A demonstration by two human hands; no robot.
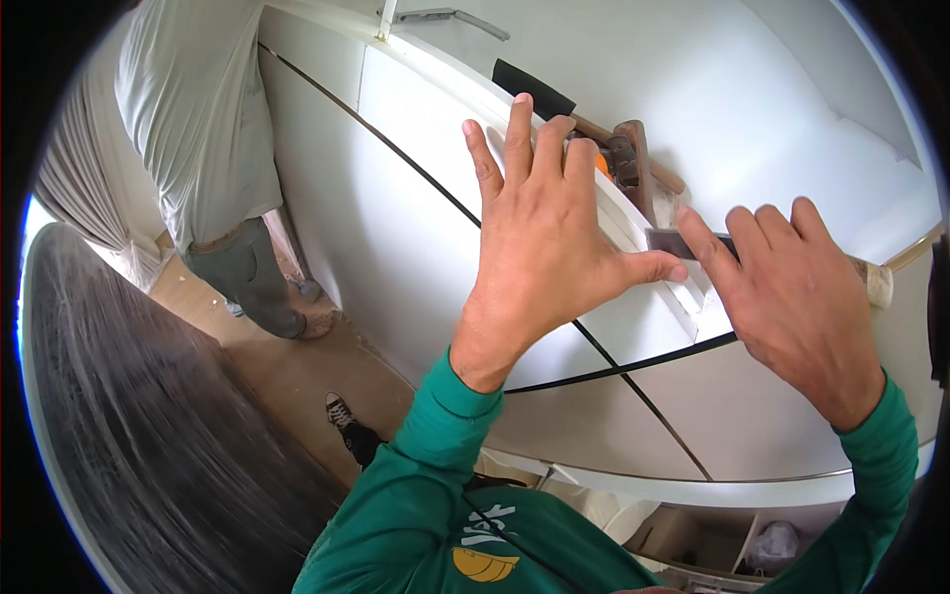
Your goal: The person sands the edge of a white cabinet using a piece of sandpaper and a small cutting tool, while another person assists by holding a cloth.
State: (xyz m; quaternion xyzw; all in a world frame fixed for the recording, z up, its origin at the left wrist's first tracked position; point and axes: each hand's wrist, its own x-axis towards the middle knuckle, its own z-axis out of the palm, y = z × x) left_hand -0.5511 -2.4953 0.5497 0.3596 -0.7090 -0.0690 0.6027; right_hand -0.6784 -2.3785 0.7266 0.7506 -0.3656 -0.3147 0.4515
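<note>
My left hand [539,218] is open, its fingers spread over the white cabinet frame [623,223] and its thumb stretched toward the right. In my closed right hand [792,297] is a chisel [673,245], its flat grey metal blade pointing left close to my left thumb. A pale wooden end shows beyond the hand, and most of the handle is hidden by my fingers. The blade lies over or against the frame's edge; I cannot tell if it touches. Just beyond my hands are a brown wooden hand plane [633,163] and a hammer [534,89] with a black head.
An orange item [602,163] is partly hidden by the plane. At the upper left stands another person [203,129] in a light shirt. A dark, plastic-wrapped surface [148,396] fills the lower left. Open compartments [693,535] lie below the white panels. A metal hinge arm [450,17] is at the top.
</note>
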